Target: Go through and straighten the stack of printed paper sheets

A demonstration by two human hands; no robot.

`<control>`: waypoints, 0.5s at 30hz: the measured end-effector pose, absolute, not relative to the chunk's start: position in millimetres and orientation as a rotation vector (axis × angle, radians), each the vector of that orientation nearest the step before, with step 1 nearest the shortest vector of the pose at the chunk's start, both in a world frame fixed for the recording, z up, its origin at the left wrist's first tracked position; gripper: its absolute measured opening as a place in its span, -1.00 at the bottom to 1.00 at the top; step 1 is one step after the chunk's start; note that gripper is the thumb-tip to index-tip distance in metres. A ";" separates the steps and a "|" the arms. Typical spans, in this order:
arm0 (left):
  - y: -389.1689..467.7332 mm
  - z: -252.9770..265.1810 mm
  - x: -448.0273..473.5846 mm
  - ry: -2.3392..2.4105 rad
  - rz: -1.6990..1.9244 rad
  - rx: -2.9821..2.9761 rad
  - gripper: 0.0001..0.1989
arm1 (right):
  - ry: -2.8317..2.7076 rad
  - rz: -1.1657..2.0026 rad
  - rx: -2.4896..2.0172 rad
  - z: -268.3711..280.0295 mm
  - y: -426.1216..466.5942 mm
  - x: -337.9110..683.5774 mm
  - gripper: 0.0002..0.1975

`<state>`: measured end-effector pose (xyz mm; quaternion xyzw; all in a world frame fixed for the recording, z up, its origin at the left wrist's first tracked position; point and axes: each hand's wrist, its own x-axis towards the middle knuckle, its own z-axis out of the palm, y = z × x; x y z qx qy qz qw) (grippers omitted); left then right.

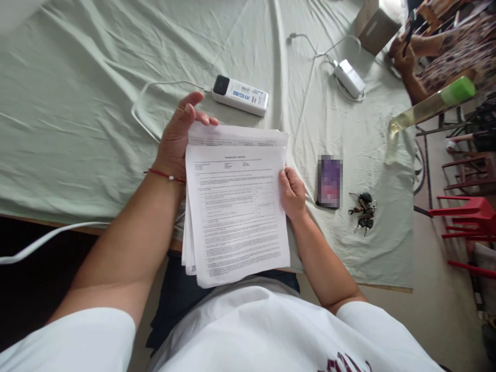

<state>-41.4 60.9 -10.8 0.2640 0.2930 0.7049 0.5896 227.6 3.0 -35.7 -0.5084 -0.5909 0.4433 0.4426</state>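
Two bare hands flank a stack of printed sheets, head view, at the near edge of a cloth-covered table. Right hand: thumb pressed on the front of the sheets at their right edge, fingers behind, pinching the paper. Left hand: beside the upper left corner, digits spread, some reaching past the top edge; I cannot tell whether they grip the sheets. The top page is headed "OVERLEAF NOTES"; lower sheets jut out at top and left. Beyond the stack lies a white device with a dark end and a cable. To the right lie a phone, its screen pixelated, and, just beside it, a bunch of keys.
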 end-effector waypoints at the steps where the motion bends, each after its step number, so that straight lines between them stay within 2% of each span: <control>1: 60.9 -10.0 -40.7 0.686 1.644 0.596 -0.80 | -1.458 1.101 -1.261 -36.2 2.7 227.6 -0.63; 3: 62.3 -9.2 -40.6 0.701 1.655 0.556 -0.88 | -1.434 1.110 -1.266 -37.4 2.3 227.8 -0.62; 7: 67.8 -9.9 -42.2 0.744 1.670 0.511 -0.82 | -1.409 1.114 -1.275 -37.8 2.4 228.3 -0.60; 10: 68.1 -7.9 -41.0 0.741 1.667 0.483 -0.95 | -1.398 1.112 -1.273 -36.4 2.8 228.0 -0.61; 13: 66.0 -5.1 -39.1 0.712 1.649 0.416 -0.82 | -1.393 1.130 -1.262 -35.6 2.8 227.8 -0.64; 15: 65.4 -5.0 -39.0 0.689 1.639 0.391 -0.80 | -1.403 1.132 -1.260 -36.3 2.7 228.0 -0.65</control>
